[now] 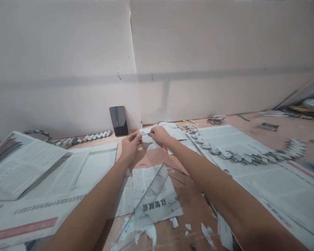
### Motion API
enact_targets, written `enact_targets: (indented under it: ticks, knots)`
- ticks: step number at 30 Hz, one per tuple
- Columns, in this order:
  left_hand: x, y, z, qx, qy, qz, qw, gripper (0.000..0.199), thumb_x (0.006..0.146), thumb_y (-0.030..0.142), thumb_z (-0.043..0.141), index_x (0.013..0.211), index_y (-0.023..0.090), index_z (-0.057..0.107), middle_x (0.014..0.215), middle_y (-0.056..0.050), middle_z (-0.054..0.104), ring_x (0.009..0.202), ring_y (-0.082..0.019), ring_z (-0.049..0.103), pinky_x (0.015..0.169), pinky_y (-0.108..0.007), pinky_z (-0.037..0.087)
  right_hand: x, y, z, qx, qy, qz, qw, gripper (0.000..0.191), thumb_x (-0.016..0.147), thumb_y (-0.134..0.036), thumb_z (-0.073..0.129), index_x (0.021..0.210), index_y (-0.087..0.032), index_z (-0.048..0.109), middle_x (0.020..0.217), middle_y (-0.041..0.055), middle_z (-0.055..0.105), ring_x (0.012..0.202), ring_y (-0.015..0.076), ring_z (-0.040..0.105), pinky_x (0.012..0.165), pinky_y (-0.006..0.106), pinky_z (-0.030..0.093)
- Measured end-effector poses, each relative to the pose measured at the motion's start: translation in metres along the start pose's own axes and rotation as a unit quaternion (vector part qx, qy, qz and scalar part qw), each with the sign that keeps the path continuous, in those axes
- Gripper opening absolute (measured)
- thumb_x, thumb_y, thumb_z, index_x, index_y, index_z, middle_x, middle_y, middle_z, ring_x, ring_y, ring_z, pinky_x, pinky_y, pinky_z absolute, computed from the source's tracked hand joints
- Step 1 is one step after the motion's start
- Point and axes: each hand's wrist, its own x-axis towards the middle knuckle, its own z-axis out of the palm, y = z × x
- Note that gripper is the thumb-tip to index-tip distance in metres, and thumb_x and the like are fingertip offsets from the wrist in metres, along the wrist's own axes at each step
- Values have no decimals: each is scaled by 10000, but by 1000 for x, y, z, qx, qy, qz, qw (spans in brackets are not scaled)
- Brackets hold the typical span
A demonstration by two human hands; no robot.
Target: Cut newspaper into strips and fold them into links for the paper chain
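My left hand [131, 144] and my right hand [159, 135] are close together near the back of the table. A small piece of newspaper [148, 143] lies between them. The fingers of my left hand are pinched at its left side; whatever they hold is too small to make out. My right hand has its fingers bent down at the paper's upper right, and its fingertips are partly hidden. Nearer to me, a clear ruler [153, 184] lies slantwise over a cut newspaper sheet [171, 200].
A dark phone [119, 121] leans against the white wall [68, 52]. Folded-paper chains lie at the back left [81, 138] and on the right [240, 158]. Newspapers [23, 167] cover the left side, with more [272, 184] on the right. Paper scraps [174, 222] lie in front.
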Motion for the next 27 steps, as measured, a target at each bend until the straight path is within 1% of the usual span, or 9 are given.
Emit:
enact_targets:
  ticks: [2, 5, 6, 8, 10, 12, 18, 23, 27]
  knots:
    - [1, -1, -2, -2, -9, -6, 1000, 340, 695, 446, 723, 827, 135, 682, 684, -32, 634, 638, -135, 607, 607, -259, 525, 0, -7, -6, 15, -6, -10, 1000, 110, 749, -158, 673, 845, -134, 722, 758, 104, 710, 798, 245, 655, 739, 328, 472]
    - [1, -1, -3, -2, -24, -15, 1000, 352, 694, 452, 727, 856, 141, 703, 682, -30, 641, 613, -137, 601, 583, -262, 515, -10, -20, -21, 57, -33, -30, 997, 343, 827, -249, 613, 1157, -157, 635, 762, 70, 724, 645, 177, 650, 555, 261, 463]
    - [0, 0, -3, -3, -34, -17, 999, 350, 690, 451, 732, 857, 144, 708, 694, -31, 648, 616, -137, 603, 592, -266, 518, -16, -24, -26, 70, -49, -38, 996, 346, 828, -269, 614, 1157, -161, 632, 764, 65, 727, 615, 165, 647, 507, 244, 448]
    - [-3, 3, -2, -5, -66, -23, 998, 339, 683, 442, 742, 851, 149, 717, 728, -37, 663, 638, -140, 613, 635, -281, 529, -28, -29, -34, 86, -73, -56, 992, 228, 799, -270, 642, 991, -160, 694, 746, 60, 723, 576, 150, 639, 466, 228, 431]
    - [-8, 8, 1, -9, -109, -29, 994, 322, 685, 430, 747, 855, 157, 726, 751, -41, 672, 665, -142, 619, 682, -295, 536, -39, -30, -40, 93, -73, -74, 990, 105, 761, -240, 666, 819, -164, 710, 732, 50, 713, 558, 137, 624, 483, 231, 443]
    - [-13, 12, 4, -11, -146, -35, 989, 299, 695, 415, 744, 862, 167, 733, 760, -44, 676, 677, -140, 619, 708, -301, 536, -49, -28, -43, 93, -49, -84, 991, 58, 741, -218, 668, 756, -173, 700, 745, 43, 702, 552, 127, 606, 513, 244, 457]
    - [-22, 22, 14, 21, -212, -32, 976, 228, 722, 369, 725, 830, 170, 749, 736, -45, 680, 680, -142, 614, 704, -295, 515, -71, -14, -47, 96, 25, -91, 991, 159, 718, -260, 700, 855, -190, 660, 736, 25, 648, 610, 134, 590, 578, 265, 477]
    - [-27, 31, 21, 81, -225, -12, 971, 130, 708, 274, 723, 782, 174, 762, 697, -40, 698, 674, -158, 627, 655, -283, 500, -87, -11, -46, 97, 65, -123, 986, 126, 741, -278, 702, 808, -197, 633, 770, 25, 658, 662, 143, 606, 639, 278, 491]
    - [-29, 33, 24, 114, -196, 20, 974, 170, 701, 248, 726, 854, 190, 771, 785, -53, 743, 763, -199, 666, 704, -306, 521, -92, -7, -44, 98, 71, -104, 987, 247, 718, -289, 733, 941, -201, 677, 866, 56, 693, 729, 167, 636, 701, 304, 506]
